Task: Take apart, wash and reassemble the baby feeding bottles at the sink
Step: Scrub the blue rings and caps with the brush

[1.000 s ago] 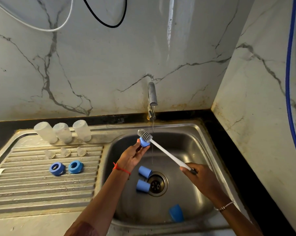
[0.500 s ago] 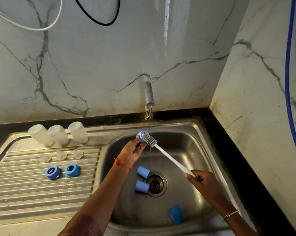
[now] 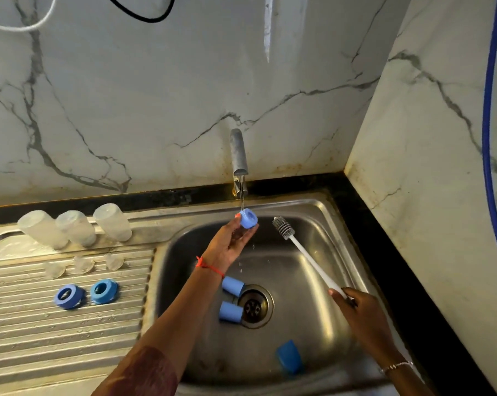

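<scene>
while the left hand (image 3: 228, 247) pinches the blue ring (image 3: 248, 219), the right hand (image 3: 358, 312) grips the brush (image 3: 310, 258) nearby.

One blue ring (image 3: 248, 219) is under the running water (image 3: 242, 195), frosted bottles (image 3: 76, 227), clear teats (image 3: 83, 264) and two rings (image 3: 69, 296) line the drainboard (image 3: 56, 338), and three blue caps (image 3: 232, 311) lie in the sink (image 3: 293, 324).

Black cable (image 3: 147, 20), white cable (image 3: 21, 29) and blue hose (image 3: 485, 138) hang against the veined marble wall (image 3: 156, 95).
</scene>
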